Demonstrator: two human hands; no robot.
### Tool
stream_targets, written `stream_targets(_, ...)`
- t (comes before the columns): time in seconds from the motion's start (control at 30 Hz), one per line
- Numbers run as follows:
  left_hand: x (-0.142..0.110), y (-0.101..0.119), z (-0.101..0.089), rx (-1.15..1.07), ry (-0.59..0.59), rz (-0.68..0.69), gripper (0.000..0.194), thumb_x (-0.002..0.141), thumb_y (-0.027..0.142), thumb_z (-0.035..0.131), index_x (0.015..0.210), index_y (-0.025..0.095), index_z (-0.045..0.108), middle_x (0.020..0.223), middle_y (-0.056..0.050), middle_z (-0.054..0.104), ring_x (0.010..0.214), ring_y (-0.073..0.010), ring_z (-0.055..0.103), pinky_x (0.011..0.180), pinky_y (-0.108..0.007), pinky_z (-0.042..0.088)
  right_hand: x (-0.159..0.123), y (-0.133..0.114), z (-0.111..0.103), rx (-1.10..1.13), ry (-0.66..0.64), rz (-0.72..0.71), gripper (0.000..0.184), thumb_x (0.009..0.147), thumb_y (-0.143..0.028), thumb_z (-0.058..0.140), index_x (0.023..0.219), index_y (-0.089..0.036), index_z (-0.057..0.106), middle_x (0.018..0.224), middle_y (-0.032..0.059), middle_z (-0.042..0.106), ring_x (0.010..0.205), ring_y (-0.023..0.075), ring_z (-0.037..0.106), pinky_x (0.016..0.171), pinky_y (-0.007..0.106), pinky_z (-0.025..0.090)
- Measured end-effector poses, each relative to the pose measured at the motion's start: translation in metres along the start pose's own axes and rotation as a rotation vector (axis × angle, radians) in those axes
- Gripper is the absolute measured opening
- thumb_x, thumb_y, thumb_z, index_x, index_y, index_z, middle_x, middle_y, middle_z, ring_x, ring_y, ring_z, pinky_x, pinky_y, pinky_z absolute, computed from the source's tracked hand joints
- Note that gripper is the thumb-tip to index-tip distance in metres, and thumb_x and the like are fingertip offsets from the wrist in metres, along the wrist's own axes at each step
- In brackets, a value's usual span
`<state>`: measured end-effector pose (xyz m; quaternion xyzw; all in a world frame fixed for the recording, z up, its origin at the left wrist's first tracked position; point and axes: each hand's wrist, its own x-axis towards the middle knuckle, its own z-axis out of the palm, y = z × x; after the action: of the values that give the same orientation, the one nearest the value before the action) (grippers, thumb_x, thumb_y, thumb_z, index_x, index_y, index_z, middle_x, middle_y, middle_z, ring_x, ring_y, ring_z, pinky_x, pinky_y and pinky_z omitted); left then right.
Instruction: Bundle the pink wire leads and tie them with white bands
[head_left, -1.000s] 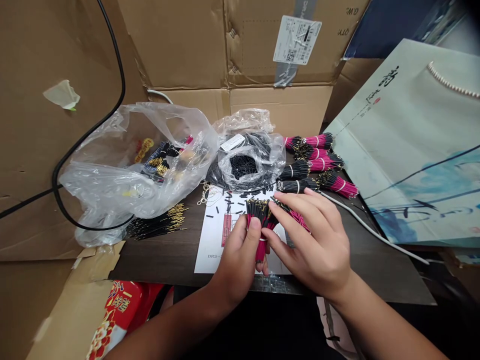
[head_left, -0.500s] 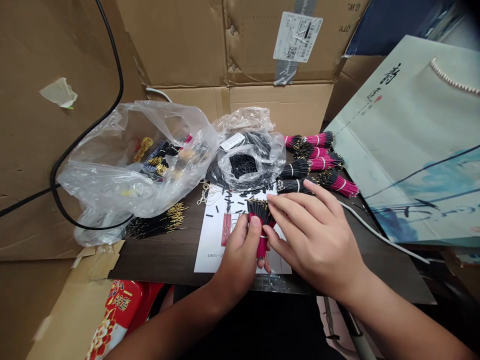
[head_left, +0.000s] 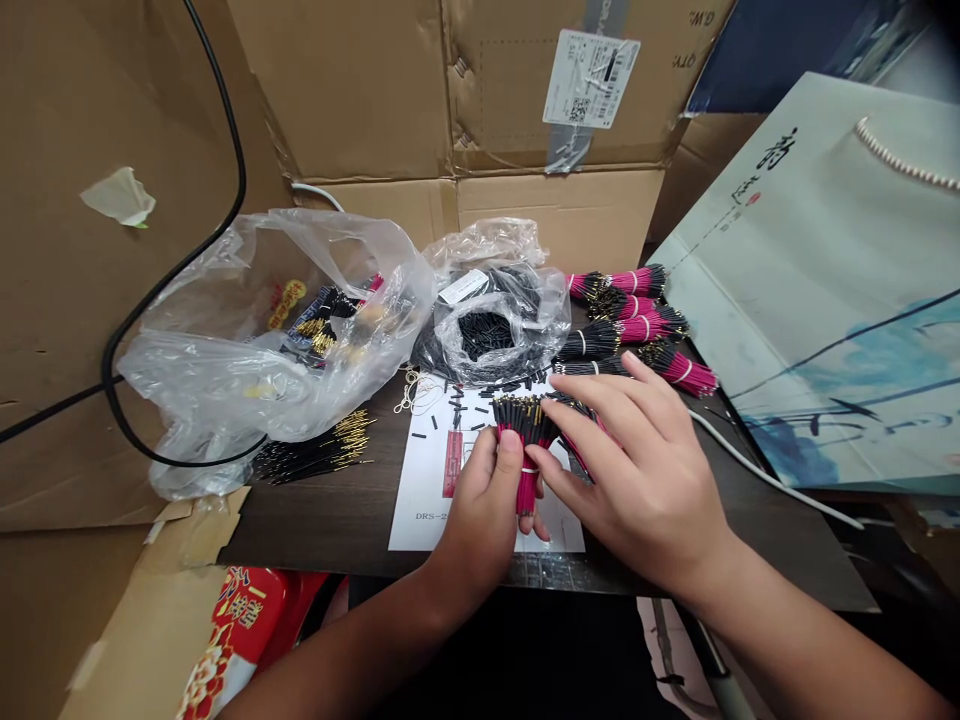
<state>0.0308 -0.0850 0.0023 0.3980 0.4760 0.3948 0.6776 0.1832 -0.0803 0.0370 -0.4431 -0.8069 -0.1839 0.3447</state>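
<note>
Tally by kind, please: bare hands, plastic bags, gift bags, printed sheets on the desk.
Hands: 2 (left hand, right hand)
Plastic bags: 2 (big bag, bag of black pieces)
Gift bag: 1
Sheet: 1
Total: 6

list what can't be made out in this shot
- Printed sheet: head view, partly covered by left hand and held bundle.
- Small print on box label: head view, too small.
- Milky bag contents: head view, partly veiled by plastic.
- Pale bag: head view, cut off by right edge.
</note>
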Motion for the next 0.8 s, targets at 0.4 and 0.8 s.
stream_targets(0.4, 0.001, 0.001, 0.001, 0.04, 0.005, -0.004, 0.041, 0.096, 0.062, 0.042, 0.088, 0.022, 0.044, 0.069, 0.003, 0.05, 0.05, -0.0094, 0.048, 0.048, -0.024, 0.05, 0.003, 0.007, 0.005, 0.09, -0.035, -0.019, 0.022, 0.082, -0.023, 0.071, 0.103, -0.016, 0.067, 0.105, 0.0062, 0.074, 0.1, 0.0221, 0.065, 0.114, 0.052, 0.044)
stream_targets(0.8, 0.002, 0.002, 0.0, 0.038, -0.015, -0.014, 0.043, 0.096, 0.063, 0.041, 0.088, 0.021, 0.044, 0.069, 0.004, 0.052, 0.049, -0.0077, 0.048, 0.049, -0.024, 0.051, 0.006, 0.012, 0.007, 0.116, -0.04, -0.018, 0.02, 0.08, -0.02, 0.072, 0.098, -0.015, 0.067, 0.1, 0.0069, 0.073, 0.098, 0.0229, 0.066, 0.114, 0.052, 0.043)
